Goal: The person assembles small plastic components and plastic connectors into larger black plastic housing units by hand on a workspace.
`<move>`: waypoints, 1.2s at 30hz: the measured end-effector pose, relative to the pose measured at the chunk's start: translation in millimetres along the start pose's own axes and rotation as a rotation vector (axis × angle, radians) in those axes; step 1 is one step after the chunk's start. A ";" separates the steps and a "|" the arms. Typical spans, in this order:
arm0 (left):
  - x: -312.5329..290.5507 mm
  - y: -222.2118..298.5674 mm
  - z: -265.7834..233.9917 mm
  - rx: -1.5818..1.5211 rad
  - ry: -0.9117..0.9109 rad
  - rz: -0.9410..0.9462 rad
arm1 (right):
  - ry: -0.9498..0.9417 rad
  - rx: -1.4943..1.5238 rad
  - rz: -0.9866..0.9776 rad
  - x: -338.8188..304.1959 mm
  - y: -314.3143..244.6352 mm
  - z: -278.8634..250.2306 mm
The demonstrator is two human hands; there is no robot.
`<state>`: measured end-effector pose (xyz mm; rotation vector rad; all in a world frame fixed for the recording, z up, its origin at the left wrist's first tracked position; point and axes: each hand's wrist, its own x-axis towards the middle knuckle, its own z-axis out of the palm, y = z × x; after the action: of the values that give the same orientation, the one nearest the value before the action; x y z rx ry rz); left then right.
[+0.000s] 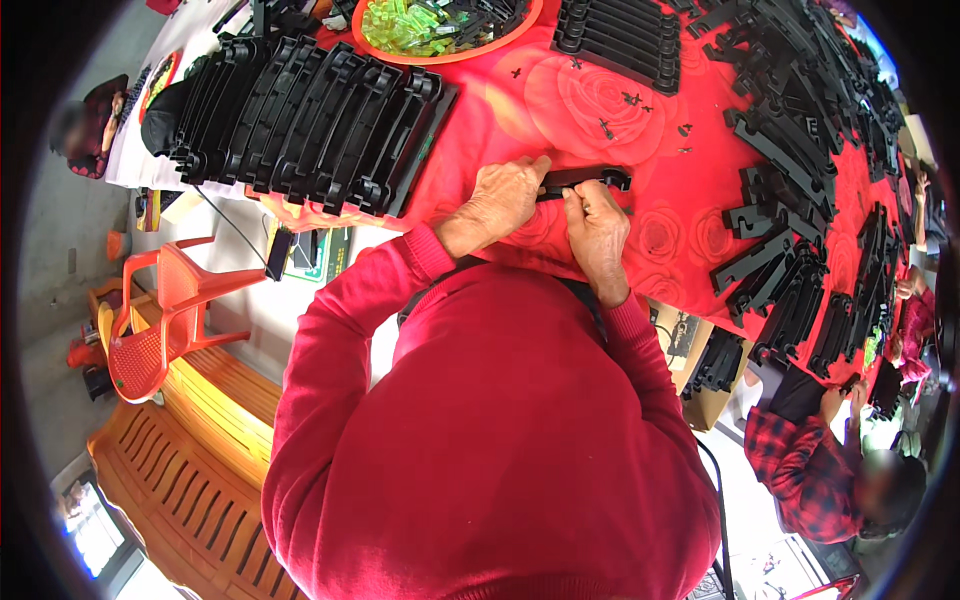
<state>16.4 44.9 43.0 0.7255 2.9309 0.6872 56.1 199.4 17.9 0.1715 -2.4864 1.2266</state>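
A long black plastic part [617,179] with a hooked end lies near the table's front edge, between my two hands. My left hand [502,203] is closed on its left end, fingers wrapped over it. On the near side, my right hand [598,228] pinches its edge with thumb and fingers. Whether a small piece sits in that pinch is hidden. Beyond the hands, several tiny black pieces [632,100] are scattered on the red rose-patterned tablecloth [560,100].
Rows of black parts [310,120] stand at the left; another stack [615,45] lies at the back. An orange-rimmed bowl [447,57] holds yellow-green and black pieces. Loose black parts [790,150] cover the right side. A co-worker in checks [800,460] sits right; a red chair [165,310] stands left.
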 end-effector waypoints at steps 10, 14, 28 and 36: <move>-0.2 -11.4 9.9 -0.139 0.014 -0.071 | -0.037 -0.011 0.073 5.2 1.9 0.8; 3.0 -8.4 3.5 -0.147 -0.047 -0.119 | -0.043 0.014 0.112 6.0 0.8 -0.5; 4.8 -9.1 0.4 -0.221 -0.013 -0.136 | 0.019 0.056 0.076 7.4 -4.0 2.9; 2.7 -11.7 0.1 -0.277 -0.005 -0.153 | 0.009 0.030 0.083 8.7 -7.8 0.2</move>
<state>8.9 36.9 38.0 0.4709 2.7673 1.0426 50.0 194.8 26.9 0.0708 -2.4913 1.2957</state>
